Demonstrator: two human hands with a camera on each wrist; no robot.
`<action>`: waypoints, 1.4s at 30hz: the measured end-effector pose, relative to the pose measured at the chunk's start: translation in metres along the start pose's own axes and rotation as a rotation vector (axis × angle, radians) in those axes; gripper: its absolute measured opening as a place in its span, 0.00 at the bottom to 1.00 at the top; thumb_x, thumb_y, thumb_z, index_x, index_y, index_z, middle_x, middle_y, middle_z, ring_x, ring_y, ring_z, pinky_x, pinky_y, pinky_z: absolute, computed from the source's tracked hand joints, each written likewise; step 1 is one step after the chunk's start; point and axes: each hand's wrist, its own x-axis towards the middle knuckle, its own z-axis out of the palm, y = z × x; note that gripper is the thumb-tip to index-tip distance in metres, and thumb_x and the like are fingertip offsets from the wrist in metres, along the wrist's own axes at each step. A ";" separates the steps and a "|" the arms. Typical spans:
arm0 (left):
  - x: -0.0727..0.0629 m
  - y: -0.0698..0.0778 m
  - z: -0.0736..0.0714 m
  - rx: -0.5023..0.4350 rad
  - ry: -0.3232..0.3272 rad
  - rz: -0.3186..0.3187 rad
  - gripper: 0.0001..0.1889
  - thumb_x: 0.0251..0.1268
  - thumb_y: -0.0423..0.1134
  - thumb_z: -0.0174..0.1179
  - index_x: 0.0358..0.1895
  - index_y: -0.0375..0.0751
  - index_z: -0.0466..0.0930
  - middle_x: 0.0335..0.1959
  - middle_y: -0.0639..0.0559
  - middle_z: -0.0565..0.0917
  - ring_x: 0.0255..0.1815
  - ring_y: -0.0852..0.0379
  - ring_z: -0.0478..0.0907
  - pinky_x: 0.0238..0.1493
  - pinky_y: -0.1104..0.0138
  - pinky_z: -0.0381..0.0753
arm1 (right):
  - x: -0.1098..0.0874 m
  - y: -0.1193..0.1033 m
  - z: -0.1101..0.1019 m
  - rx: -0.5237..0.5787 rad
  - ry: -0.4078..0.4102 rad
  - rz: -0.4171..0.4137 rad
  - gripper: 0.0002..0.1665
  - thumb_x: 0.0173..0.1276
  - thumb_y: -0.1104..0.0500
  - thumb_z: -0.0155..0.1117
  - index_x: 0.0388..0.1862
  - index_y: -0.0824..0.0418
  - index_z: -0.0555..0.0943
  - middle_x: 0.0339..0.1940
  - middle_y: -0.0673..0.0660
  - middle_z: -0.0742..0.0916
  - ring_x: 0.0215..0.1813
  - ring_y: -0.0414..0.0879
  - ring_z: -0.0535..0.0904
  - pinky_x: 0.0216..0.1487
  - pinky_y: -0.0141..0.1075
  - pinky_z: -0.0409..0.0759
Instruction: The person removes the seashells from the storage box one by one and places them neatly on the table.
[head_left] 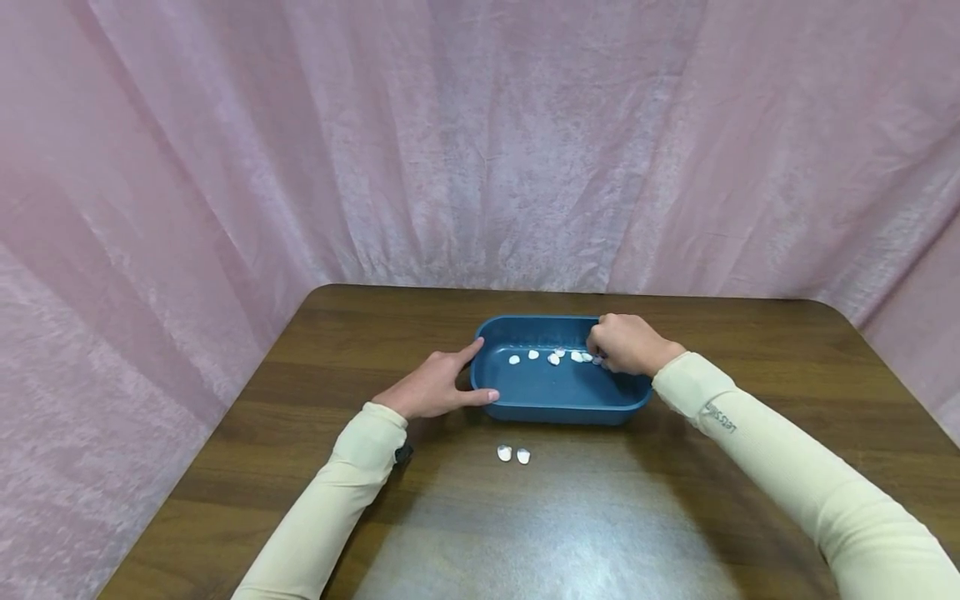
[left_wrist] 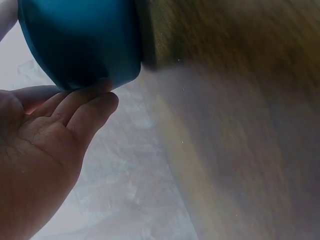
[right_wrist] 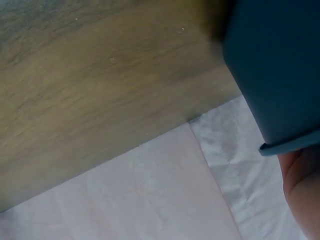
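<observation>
A blue rectangular tub (head_left: 562, 414) stands on the table with several small white pieces (head_left: 554, 359), shell-like in look, scattered on its floor. My left hand (head_left: 431, 385) braces the tub's left end, thumb and forefinger spread along the rim. In the left wrist view its other fingers lie fairly straight against the outer wall. My right hand (head_left: 628, 343) reaches over the right end into the tub, fingers bent down beside the rightmost white pieces. Its fingertips are hidden, and I cannot tell whether they pinch a piece. The tub's wall covers most of that hand in the right wrist view.
Two more white pieces (head_left: 513, 454) lie on the brown wooden table (head_left: 360, 333) in front of the tub. A pink velvet curtain (head_left: 480, 150) hangs behind the table and along its sides. Light glares off the tabletop near the front.
</observation>
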 end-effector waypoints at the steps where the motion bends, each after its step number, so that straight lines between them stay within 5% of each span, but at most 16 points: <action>1: 0.000 0.000 0.000 -0.001 -0.001 0.001 0.53 0.62 0.67 0.62 0.82 0.46 0.48 0.79 0.41 0.62 0.78 0.43 0.65 0.73 0.48 0.71 | 0.000 0.000 0.001 -0.008 0.002 -0.001 0.07 0.53 0.68 0.77 0.25 0.56 0.89 0.23 0.50 0.85 0.29 0.43 0.76 0.31 0.38 0.80; 8: 0.001 -0.002 0.001 0.006 0.000 -0.001 0.52 0.62 0.67 0.62 0.82 0.47 0.48 0.79 0.42 0.62 0.78 0.43 0.65 0.73 0.49 0.71 | 0.003 0.000 0.006 -0.031 0.006 -0.021 0.10 0.52 0.73 0.72 0.22 0.58 0.87 0.20 0.50 0.85 0.23 0.40 0.72 0.25 0.36 0.77; 22: 0.001 -0.003 0.002 -0.005 0.006 0.005 0.52 0.62 0.67 0.62 0.82 0.48 0.47 0.80 0.43 0.61 0.78 0.44 0.64 0.74 0.49 0.71 | 0.005 0.001 0.006 0.008 -0.071 0.040 0.12 0.55 0.74 0.69 0.30 0.58 0.90 0.31 0.54 0.90 0.29 0.42 0.82 0.32 0.40 0.85; 42: 0.002 -0.004 0.003 -0.008 0.016 0.011 0.53 0.62 0.68 0.62 0.82 0.48 0.48 0.79 0.42 0.62 0.78 0.43 0.65 0.73 0.49 0.71 | -0.004 -0.003 -0.013 0.158 -0.065 0.029 0.07 0.57 0.69 0.73 0.35 0.61 0.91 0.33 0.54 0.91 0.35 0.43 0.86 0.39 0.40 0.87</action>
